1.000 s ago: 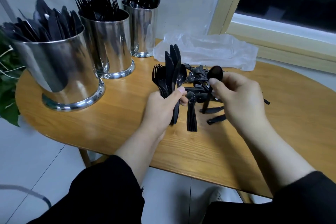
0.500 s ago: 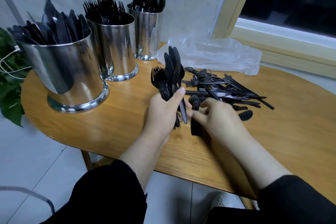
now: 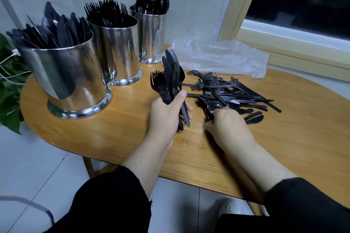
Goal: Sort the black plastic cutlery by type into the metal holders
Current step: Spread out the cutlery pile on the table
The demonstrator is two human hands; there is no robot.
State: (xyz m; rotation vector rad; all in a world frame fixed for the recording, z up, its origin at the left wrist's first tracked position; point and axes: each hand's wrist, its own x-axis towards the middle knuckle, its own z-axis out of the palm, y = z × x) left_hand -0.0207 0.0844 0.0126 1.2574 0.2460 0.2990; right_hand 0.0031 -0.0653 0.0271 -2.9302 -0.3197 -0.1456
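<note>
The left hand point(image 3: 166, 117) grips a bunch of black cutlery point(image 3: 169, 83) that stands up out of the fist. It has forks on the left side and knives and a spoon behind them. The thumb presses across the handles.

The right hand point(image 3: 227, 126) rests low on the table point(image 3: 113, 128), at the near edge of the loose pile of cutlery point(image 3: 233, 94). Its fingers curl around some black pieces there. It looks like a spoon and a fork or two, but the hand is blurry, so it is hard to be sure.

Three shiny metal holders stand in a row on the left of the table. The near holder point(image 3: 66, 73) is full of knives. The middle holder point(image 3: 117, 51) is full of forks. The far holder point(image 3: 151, 34) holds spoons.

A clear plastic bag point(image 3: 217, 56) lies behind the pile, under the window.
</note>
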